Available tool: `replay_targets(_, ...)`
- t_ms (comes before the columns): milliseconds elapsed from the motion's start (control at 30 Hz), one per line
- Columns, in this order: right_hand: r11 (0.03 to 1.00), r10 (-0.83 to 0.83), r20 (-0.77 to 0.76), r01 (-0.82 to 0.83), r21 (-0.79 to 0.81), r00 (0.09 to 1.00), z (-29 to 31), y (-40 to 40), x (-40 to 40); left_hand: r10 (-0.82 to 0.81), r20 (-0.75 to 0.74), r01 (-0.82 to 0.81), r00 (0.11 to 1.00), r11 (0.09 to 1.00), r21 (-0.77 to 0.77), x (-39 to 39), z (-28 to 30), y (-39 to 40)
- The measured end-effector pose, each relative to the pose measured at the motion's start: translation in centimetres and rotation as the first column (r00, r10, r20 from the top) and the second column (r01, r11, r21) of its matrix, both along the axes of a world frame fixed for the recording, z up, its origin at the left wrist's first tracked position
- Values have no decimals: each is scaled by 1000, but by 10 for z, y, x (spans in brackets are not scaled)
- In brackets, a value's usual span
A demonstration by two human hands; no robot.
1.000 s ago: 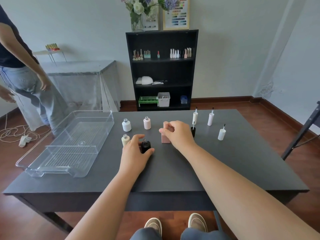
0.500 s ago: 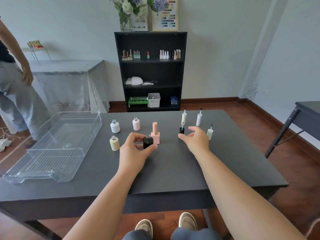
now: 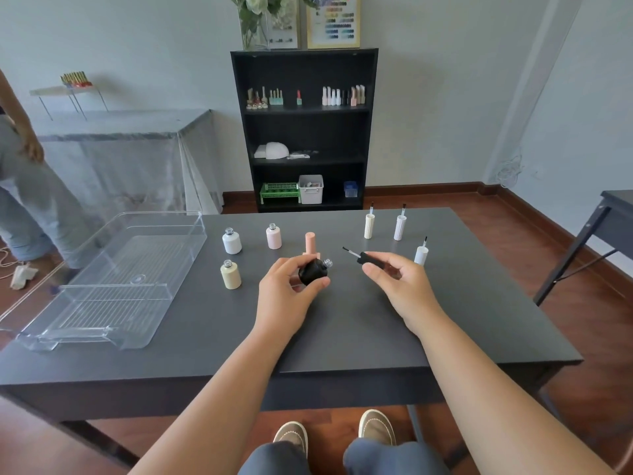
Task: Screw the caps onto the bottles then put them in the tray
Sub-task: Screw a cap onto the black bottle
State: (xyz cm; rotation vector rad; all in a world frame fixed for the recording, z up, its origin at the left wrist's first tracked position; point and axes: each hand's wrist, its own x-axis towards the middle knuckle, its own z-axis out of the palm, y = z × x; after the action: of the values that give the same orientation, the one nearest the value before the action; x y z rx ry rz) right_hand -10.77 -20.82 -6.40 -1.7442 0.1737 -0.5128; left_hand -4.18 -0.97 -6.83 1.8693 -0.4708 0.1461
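Note:
My left hand grips a black bottle, tilted with its open silver neck toward the right. My right hand holds a black brush cap, brush tip pointing left at the bottle, a short gap between them. Behind stands a capped peach bottle. Uncapped white, pink and cream bottles stand to the left. Three brush caps stand upright at right: cream, white and another white. The clear tray lies at the table's left, nothing in it.
The dark table has its front edge near my knees. A black bookshelf stands against the back wall. Another person stands at far left. A second dark table is at far right.
My right hand picked up the black brush cap and brought it toward the black bottle. My left hand lifted and tilted the black bottle. The peach bottle now stands free.

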Motion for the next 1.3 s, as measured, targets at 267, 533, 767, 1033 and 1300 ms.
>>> replay_targets(267, 979, -18, -9, 16, -205, 1000, -5, 4, -4, 31, 79, -34, 996, 999, 38, -3, -1, 0)
replay_targets(533, 961, -43, 15, 46, -274, 999, -3, 5, -6, 1, 92, -4, 996, 999, 36, 1, -6, -1)
replay_targets(767, 945, -39, 42, 50, -322, 998, -4, 6, -7, -22, 122, 15, 992, 998, 56, 0, -6, -2)
replay_targets(1033, 883, 71, 37, -45, -467, 997, -4, 11, -8, -95, 179, 71, 979, 988, 140, -3, -6, -2)
replay_targets(1300, 778, 88, 19, -57, -626, 996, -5, 15, -10, -157, 188, 127, 970, 979, 161, -6, -6, -3)
